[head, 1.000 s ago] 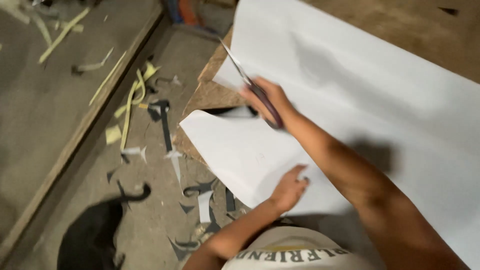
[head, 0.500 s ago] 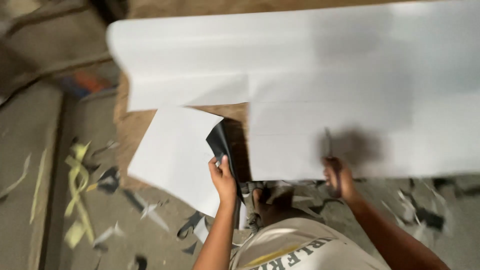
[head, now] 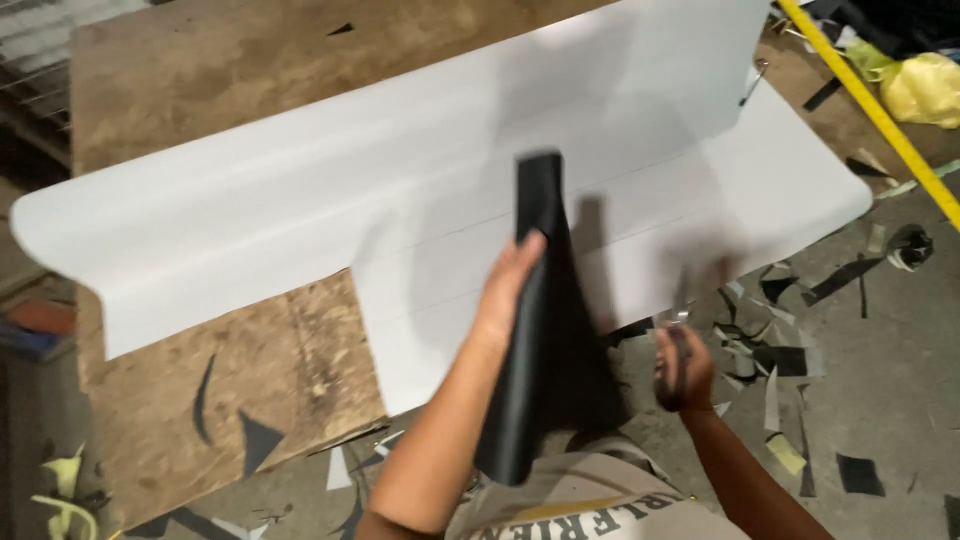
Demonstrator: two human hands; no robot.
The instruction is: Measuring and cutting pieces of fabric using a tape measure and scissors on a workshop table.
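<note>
My left hand (head: 505, 290) grips a black sheet piece (head: 548, 340) that curls into a loose roll and stands upright in front of me. It is lifted over the near edge of a large white sheet (head: 330, 210) spread across a brown wooden board (head: 230, 340). My right hand (head: 683, 368) is closed around a pair of scissors (head: 680, 305), blades pointing up, just off the white sheet's near edge. The scissors are blurred.
Black and white offcuts (head: 790, 340) litter the grey floor at right and below the board. A yellow tape or strip (head: 870, 105) runs diagonally at top right beside a yellow bag (head: 925, 85). Dark scraps (head: 235, 435) lie on the board's near left.
The view has swung across the sheet. My left hand has lifted the black piece up off the board's edge. My right hand with the scissors has moved off the white sheet toward me.
</note>
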